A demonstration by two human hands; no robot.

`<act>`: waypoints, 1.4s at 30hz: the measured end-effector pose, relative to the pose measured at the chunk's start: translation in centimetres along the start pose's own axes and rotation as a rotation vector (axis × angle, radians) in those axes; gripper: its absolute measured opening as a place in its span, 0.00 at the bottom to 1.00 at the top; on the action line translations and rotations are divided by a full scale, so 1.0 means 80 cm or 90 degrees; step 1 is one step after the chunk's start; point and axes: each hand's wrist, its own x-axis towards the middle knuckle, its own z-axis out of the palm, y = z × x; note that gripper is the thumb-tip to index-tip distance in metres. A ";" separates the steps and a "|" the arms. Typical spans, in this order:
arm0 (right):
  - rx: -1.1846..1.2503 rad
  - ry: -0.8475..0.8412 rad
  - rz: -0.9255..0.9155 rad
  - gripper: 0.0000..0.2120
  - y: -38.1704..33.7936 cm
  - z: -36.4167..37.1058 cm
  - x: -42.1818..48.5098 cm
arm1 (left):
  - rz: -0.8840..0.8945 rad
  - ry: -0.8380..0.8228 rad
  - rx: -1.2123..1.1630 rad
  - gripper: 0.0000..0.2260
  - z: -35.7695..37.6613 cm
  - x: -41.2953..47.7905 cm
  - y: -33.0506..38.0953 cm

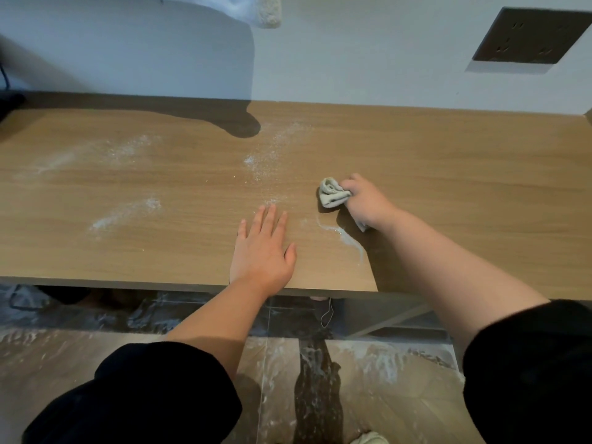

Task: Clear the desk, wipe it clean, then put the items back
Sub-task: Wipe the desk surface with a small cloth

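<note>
A: Where is the cloth?
B: The grey cloth [332, 193] sits bunched at centre right of the frame, on the wooden desk [448, 174], gripped by the curled fingers of the right hand [368, 203].
A: And the other hand?
B: The left hand [262, 248] lies flat, fingers straight, near the desk's front edge at centre. White powder [121, 213] streaks the left and middle.
</note>
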 end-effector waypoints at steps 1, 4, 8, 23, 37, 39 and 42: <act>-0.002 -0.026 -0.015 0.16 -0.008 0.003 0.004 | -0.002 0.000 0.002 0.28 0.000 0.000 0.000; -0.028 -0.096 -0.065 0.17 -0.028 0.015 0.012 | -0.007 0.004 0.003 0.28 0.001 0.001 0.001; -0.042 -0.181 -0.103 0.18 -0.038 0.018 0.013 | -0.012 0.010 -0.009 0.28 0.002 0.002 0.000; -0.030 -0.216 -0.023 0.25 -0.021 -0.050 0.022 | -0.011 0.008 -0.012 0.28 -0.001 -0.001 0.001; 0.002 -0.162 0.023 0.17 0.003 -0.047 -0.042 | -0.005 -0.001 -0.009 0.28 -0.003 -0.001 0.000; 0.076 0.010 0.087 0.13 0.017 -0.071 -0.033 | -0.006 -0.003 -0.010 0.28 -0.004 -0.002 0.000; 0.063 0.060 0.171 0.11 0.046 -0.075 -0.026 | -0.004 -0.005 -0.006 0.28 -0.004 -0.002 0.001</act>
